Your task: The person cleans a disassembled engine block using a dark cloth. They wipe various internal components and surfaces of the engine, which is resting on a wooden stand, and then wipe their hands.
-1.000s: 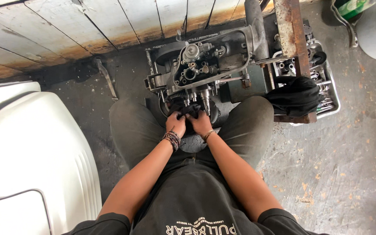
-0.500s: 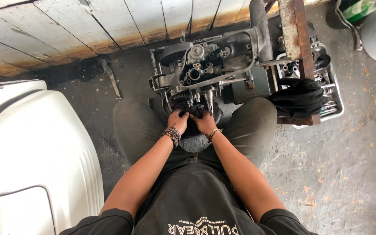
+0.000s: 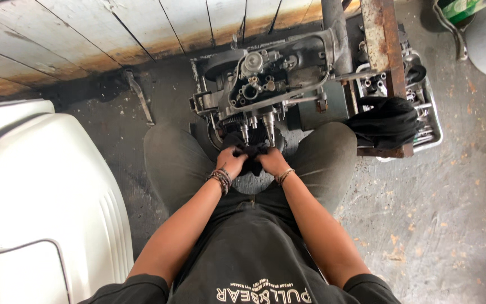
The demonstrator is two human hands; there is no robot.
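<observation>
Rag (image 3: 250, 161), black and bunched, sits between the two hands, pressed low against the near end of the engine (image 3: 265, 93). Left hand (image 3: 230, 160) curls over the rag's left side, fingers folded tight into the cloth; right hand (image 3: 271, 162) does the same on the right side, fingers closed on the fabric. The two sets of knuckles lie just beside each other, with the dark cloth showing between and a little beyond them. Whether the fingertips reach metal under the rag cannot be told.

Just beyond the fingers, threaded studs (image 3: 257, 126) stick out of the engine toward the person. Past them rises the grey engine case with round ports and fittings on top. Both knees flank the hands, and the engine's near end lies between them.

Beads and bands ring the left wrist (image 3: 220, 180); a thin bracelet rings the right.

Right of the fingers and farther off, another black cloth (image 3: 386, 121) hangs over a rusty bar (image 3: 381, 45), with a metal tray (image 3: 431, 121) of small parts behind it. Left of the fingers, well apart, lies a white panel (image 3: 35, 191). Beyond the engine runs a plank wall (image 3: 85, 34).
</observation>
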